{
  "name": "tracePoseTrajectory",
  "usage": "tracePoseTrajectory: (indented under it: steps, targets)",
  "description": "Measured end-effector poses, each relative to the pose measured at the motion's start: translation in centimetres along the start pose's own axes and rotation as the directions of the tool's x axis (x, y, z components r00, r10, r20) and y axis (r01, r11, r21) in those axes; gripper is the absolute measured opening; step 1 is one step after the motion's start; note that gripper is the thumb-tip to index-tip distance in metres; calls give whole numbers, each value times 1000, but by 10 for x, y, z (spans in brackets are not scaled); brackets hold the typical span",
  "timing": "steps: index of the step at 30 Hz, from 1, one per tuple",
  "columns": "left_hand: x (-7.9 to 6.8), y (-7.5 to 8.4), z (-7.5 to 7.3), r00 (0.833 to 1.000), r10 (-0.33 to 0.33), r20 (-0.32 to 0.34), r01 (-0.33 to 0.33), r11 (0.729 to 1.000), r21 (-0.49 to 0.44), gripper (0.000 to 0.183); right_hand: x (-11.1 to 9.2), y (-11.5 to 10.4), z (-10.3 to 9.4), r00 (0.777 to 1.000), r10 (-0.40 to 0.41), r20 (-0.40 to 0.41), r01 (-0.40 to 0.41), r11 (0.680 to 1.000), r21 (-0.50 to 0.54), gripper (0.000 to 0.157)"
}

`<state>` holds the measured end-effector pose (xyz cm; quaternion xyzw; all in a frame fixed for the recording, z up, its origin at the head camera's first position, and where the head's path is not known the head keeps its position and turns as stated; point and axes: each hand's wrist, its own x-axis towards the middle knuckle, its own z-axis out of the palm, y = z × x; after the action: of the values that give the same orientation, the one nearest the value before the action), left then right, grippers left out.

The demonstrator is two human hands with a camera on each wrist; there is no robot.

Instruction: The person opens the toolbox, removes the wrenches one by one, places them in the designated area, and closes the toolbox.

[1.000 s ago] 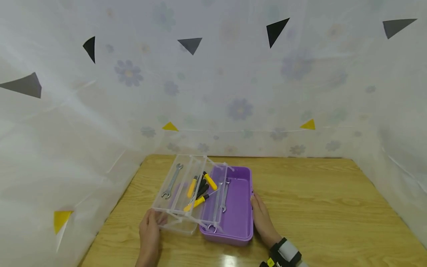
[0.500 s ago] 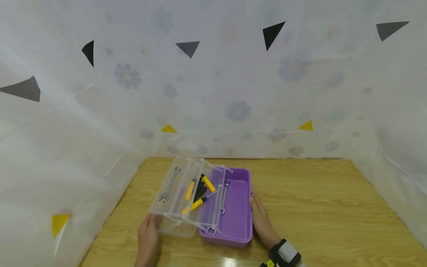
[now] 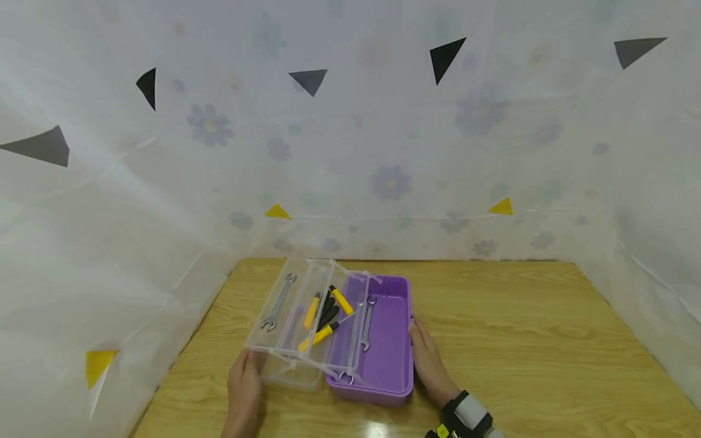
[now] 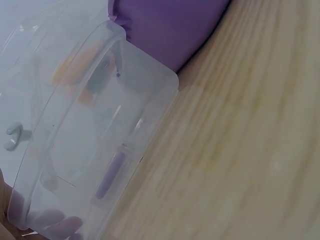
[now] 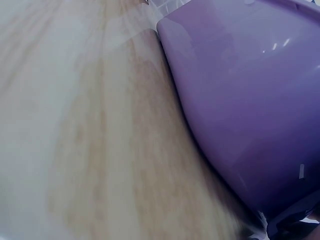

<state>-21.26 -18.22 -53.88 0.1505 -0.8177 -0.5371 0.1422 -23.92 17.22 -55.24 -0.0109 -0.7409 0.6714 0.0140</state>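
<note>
Grasping clear lid point(image 3: 290, 376) by near-left corner with left grip point(image 3: 244, 386); resting right grip point(image 3: 429, 359), loose-fingered, against purple box point(image 3: 372, 396), right side.

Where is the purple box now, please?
In the head view, the purple box stands on the table, with the clear tray partly over its left side and the right hand on its right.

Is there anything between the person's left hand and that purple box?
Yes. The left hand holds a clear lid, which lies between it and the purple box. A clear tray, with a wrench and yellow-handled tools, also reaches over the box's left side.
</note>
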Motion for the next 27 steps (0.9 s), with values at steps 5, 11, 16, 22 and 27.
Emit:
tracePoseTrajectory:
  steps: [5, 11, 16, 22, 27]
  targets:
    - [0, -2, 2, 1000, -2, 11, 2, 1000, -20, 44, -1, 1, -1, 1000, 11, 5, -11, 1000, 11, 62]
    - [0, 0, 0, 1000, -7, -8, 7, 1000, -10, 45, 1, 0, -1, 1000, 19, 12, -20, 1000, 6, 62]
    - [0, 1, -1, 1000, -9, 1, 9, 1000, 4, 47, 3, -1, -1, 1000, 23, 20, -23, 1000, -1, 64]
    - [1, 3, 0, 999, -12, -36, 12, 1000, -5, 44, 3, -1, -2, 998, 26, 50, -26, 1000, 10, 66]
    - [2, 3, 0, 999, -43, -13, 42, 996, -74, 51, 4, -1, -2, 998, 38, 45, -38, 999, 13, 67]
